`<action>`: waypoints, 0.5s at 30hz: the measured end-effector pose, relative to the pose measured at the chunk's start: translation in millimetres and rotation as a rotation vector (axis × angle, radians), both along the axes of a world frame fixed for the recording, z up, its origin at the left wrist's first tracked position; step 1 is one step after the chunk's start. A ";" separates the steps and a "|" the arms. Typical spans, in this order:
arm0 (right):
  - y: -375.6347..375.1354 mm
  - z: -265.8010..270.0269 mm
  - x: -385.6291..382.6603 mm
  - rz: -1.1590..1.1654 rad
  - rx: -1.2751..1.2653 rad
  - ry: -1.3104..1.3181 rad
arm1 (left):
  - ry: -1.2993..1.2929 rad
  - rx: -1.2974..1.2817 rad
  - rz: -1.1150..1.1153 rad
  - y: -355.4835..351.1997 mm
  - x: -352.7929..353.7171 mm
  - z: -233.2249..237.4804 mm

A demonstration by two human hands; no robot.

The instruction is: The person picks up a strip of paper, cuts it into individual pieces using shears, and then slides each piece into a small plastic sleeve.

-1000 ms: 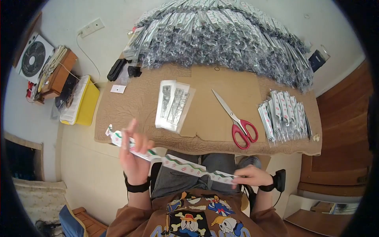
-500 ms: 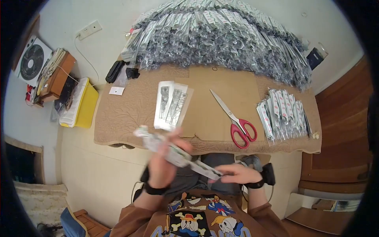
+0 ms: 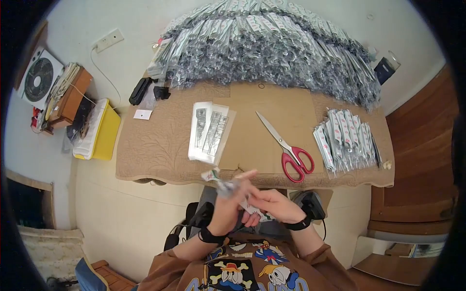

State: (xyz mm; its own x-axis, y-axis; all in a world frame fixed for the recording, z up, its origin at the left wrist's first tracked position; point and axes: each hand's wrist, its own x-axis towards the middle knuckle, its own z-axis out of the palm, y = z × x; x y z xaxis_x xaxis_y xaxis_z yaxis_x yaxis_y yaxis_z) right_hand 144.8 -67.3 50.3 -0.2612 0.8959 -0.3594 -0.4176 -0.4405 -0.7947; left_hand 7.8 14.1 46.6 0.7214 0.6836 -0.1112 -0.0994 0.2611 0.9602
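Head view, only view.

Both hands are working close together over the lap, just below the near table edge [image 3: 160,177]. The left hand [image 3: 227,207] is closing narrowly around a printed paper strip [image 3: 217,177], with one finger sticking out straight. The right hand [image 3: 274,204] is curling its fingers onto the strip's lower part, touching the left hand.

Orientation: the strip is bunched short between the hands. Its long axis is running diagonally, and the free end is pointing up and left toward the table edge. The other end is disappearing under the right palm.

Progress, as a judgement: a large heap of filled packets [image 3: 272,46] is lying along the far side of the table. A smaller batch of packets [image 3: 347,140] is sitting at the right. A few flat clear sleeves [image 3: 209,131] are waiting in the middle, near the red-handled scissors [image 3: 290,151]. The strip in hand is not yet in any sleeve, so this piece looks mid-way, gathered but unpacked. How tightly it is folded I cannot tell, because the fingers are covering it.
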 end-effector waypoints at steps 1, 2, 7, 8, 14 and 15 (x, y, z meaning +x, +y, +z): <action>-1.6 -5.5 -1.4 -0.018 -0.010 -0.002 | -0.101 -0.031 0.018 11.8 -7.1 0.2; -7.2 -10.9 2.7 -0.017 -0.013 -0.001 | -0.200 -0.063 0.035 25.6 -15.1 0.9; -52.7 -12.7 59.7 0.401 0.213 -0.509 | -0.639 -0.318 0.354 83.8 -61.1 34.4; -60.6 -8.3 67.5 0.356 0.232 -0.410 | -0.639 -0.317 0.355 84.7 -60.0 28.8; -32.1 23.7 34.5 -0.041 0.314 -0.082 | -0.530 -0.492 0.361 25.4 -0.9 18.7; -16.6 30.7 20.7 -0.037 0.175 -0.147 | -0.437 -0.476 0.500 8.7 12.2 25.9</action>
State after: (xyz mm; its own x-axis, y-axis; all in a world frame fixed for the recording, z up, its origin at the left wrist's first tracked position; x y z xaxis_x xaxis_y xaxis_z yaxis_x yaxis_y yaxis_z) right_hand 165.5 -83.9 81.0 -0.1830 0.9559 -0.2296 -0.3049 -0.2772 -0.9112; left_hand 20.0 22.8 72.5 0.3886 0.8868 -0.2502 -0.6518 0.4565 0.6057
